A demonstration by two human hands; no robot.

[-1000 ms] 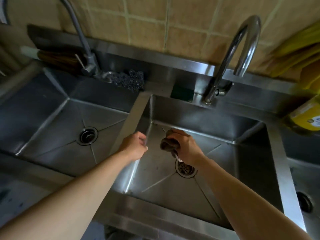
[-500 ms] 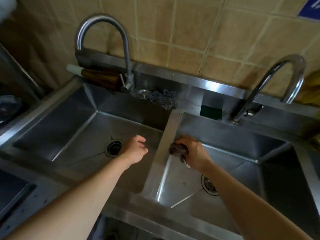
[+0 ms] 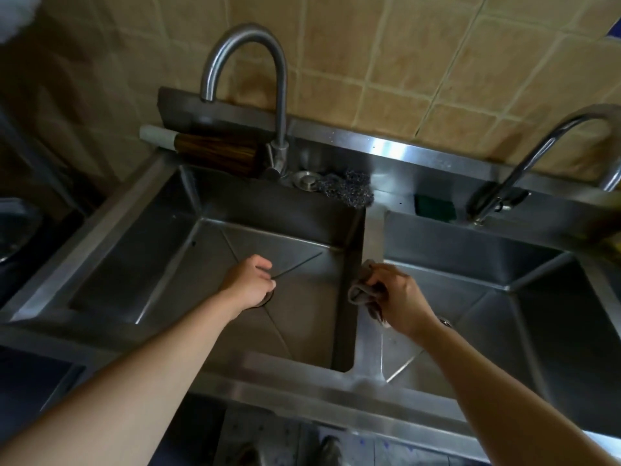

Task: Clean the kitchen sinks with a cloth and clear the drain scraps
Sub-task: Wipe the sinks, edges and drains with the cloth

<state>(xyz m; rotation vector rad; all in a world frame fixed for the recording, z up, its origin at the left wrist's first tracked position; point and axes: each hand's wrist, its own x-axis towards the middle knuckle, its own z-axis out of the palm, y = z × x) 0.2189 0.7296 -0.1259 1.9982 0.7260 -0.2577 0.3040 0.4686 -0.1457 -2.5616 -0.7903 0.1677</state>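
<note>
Two steel sinks lie side by side, the left sink and the right sink, split by a narrow divider. My right hand grips a bunched grey-brown cloth right at the divider's edge. Over the left sink hovers my left hand, fingers loosely curled and holding nothing; it covers most of the left drain. Only a sliver of the right drain shows behind my right wrist.
A curved tap rises behind the left sink and another tap behind the right. On the back ledge lie a brown brush, a drain plug, a steel scourer and a green sponge.
The view has swung left, bringing the left sink to the centre. My right hand with the cloth moved from above the right drain to the divider. My left hand went over the left drain.
</note>
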